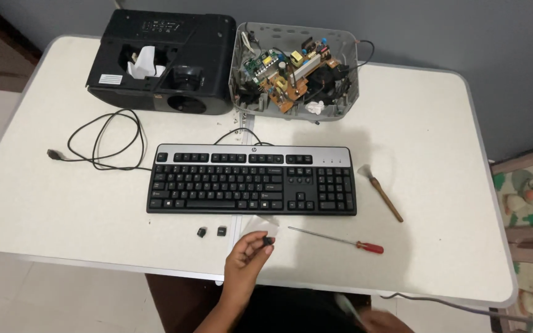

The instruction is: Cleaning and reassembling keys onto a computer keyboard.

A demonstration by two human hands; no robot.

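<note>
1. Holding a small black keycap (pixel 268 240) pinched in the fingers of your left hand (pixel 246 254), you have it just above the worktop (pixel 439 142), in front of the keyboard (pixel 252 180). The grip looks light, at the fingertips only, so the cap could slip and roll off the near edge.
2. Your right hand (pixel 382 320) shows only in part at the bottom edge, blurred; I cannot tell whether its fingers are spread or closed on anything.
3. Two more loose keycaps (pixel 211 232) lie just to the left of your left hand, close to the worktop's front edge. A sweep of your wrist or sleeve could knock them to the floor.
4. The red-handled screwdriver (pixel 338 238) lies near to the right, its tip pointing towards your hand; catching it could send it rolling.
5. A small brush (pixel 380 192) rests beside the keyboard's right end.
6. The keyboard's cable (pixel 103 142) loops across the left of the worktop; snagging it would drag the keyboard.
7. Farther back, well apart, stand a black projector (pixel 161 61) and an opened grey casing (pixel 297 68) with bare circuit boards. Neither blocks your hands.
</note>
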